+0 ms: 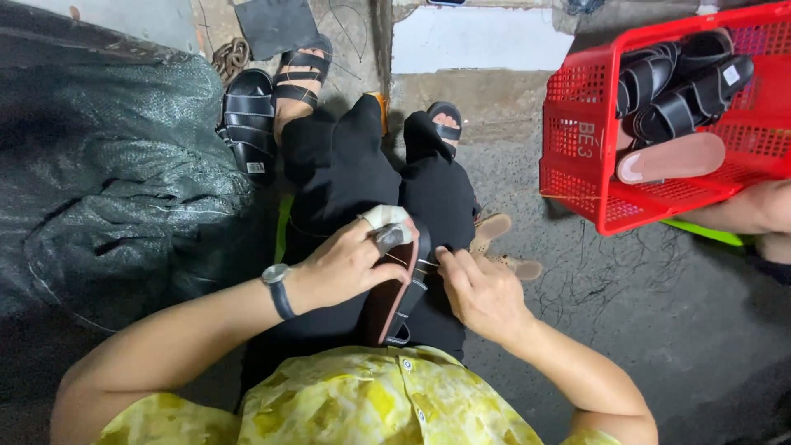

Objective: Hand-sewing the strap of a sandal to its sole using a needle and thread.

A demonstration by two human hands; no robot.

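Both hands, left (350,264) and right (482,292), grip a black sandal (395,309).

A grey concrete floor (659,313) is strewn with dark threads. A red basket (577,140) is set towards its right edge, a green sack (107,189) at its left, a black sandal (247,124) beside it.

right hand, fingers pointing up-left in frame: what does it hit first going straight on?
The right hand would likely meet the black sandal strap at once, its fingertips already seem on it, then the left hand's taped finger. Depth unclear.
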